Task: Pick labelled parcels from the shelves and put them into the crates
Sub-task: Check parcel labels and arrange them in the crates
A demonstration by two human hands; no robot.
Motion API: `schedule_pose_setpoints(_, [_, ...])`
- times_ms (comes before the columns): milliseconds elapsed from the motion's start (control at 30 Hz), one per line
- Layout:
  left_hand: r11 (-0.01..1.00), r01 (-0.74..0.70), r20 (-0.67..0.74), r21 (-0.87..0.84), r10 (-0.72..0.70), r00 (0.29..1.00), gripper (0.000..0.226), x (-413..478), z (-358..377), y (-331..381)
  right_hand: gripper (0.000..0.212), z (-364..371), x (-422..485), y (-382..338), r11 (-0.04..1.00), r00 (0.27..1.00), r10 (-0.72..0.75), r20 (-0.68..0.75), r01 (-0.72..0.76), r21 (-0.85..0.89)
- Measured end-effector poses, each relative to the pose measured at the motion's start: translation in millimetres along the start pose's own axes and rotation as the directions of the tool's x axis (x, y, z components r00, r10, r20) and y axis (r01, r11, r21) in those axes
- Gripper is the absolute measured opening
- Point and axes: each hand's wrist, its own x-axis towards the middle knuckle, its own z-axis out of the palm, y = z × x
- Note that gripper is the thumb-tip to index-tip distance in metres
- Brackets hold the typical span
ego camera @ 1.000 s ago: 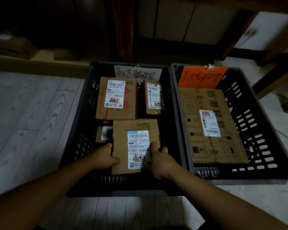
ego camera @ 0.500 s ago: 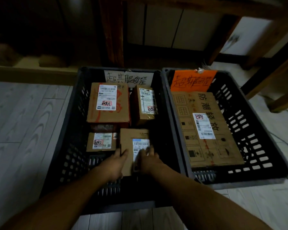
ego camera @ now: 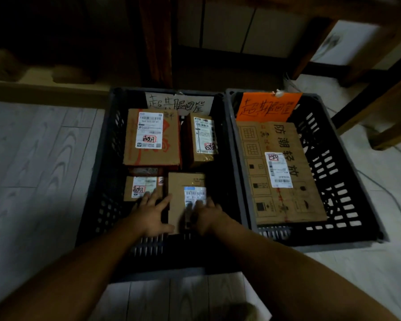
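Note:
Two dark slatted crates stand side by side on the floor. The left crate has a white handwritten sign, the right crate an orange sign. A labelled brown parcel lies in the left crate's near right part. My left hand rests with spread fingers against its left edge. My right hand, blurred, lies flat on its label. Behind it sit a large parcel, a narrow parcel and a small parcel. A flat printed carton fills the right crate.
Dark wooden shelf posts rise just behind the crates. Slanted wooden frame legs stand at the right, with a thin cable on the floor. A white sheet lies on the floor near me. Pale wood-grain floor extends to the left.
The parcel I held by both sides has gone down into the left crate's near right part. My fingers have loosened from its edges and now lie spread on and beside it.

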Motion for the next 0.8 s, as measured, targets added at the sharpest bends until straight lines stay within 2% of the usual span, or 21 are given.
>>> schedule_pose_setpoints(133, [0.977,0.081,-0.021,-0.197,-0.087,0.996,0.104,-80.7,-66.3,3.4,0.087,-57.4,-85.4,-14.3,0.998,1.0,0.003,-0.004,-0.003,-0.067])
schedule_pose_setpoints(233, [0.96,0.087,-0.063,-0.267,-0.107,0.992,0.1,-157.6,-127.7,4.5,0.09,-108.2,-149.0,-38.7,0.996,1.0,-0.027,-0.015,0.025,-0.083])
schedule_pose_setpoints(433, [0.934,0.093,-0.137,-0.346,-0.148,0.979,0.095,-329.3,-258.8,-14.1,0.079,-228.8,-294.6,-130.8,0.991,0.995,-0.083,-0.048,0.077,-0.106])
schedule_pose_setpoints(533, [0.927,0.066,-0.2,-0.369,-0.149,0.969,0.092,-410.1,-318.6,-36.6,0.069,-278.1,-359.9,-184.5,0.975,0.981,-0.173,-0.088,0.158,-0.154])
schedule_pose_setpoints(667, [0.935,0.056,-0.315,-0.349,-0.173,0.933,0.089,-490.9,-388.2,-72.4,0.074,-328.1,-418.6,-251.0,0.962,0.954,-0.22,-0.205,0.178,-0.206])
schedule_pose_setpoints(800, [0.928,0.046,-0.436,-0.37,-0.217,0.873,0.089,-532.7,-449.3,-109.3,0.077,-378.5,-452.7,-312.7,0.953,0.918,-0.278,-0.282,0.227,-0.2])
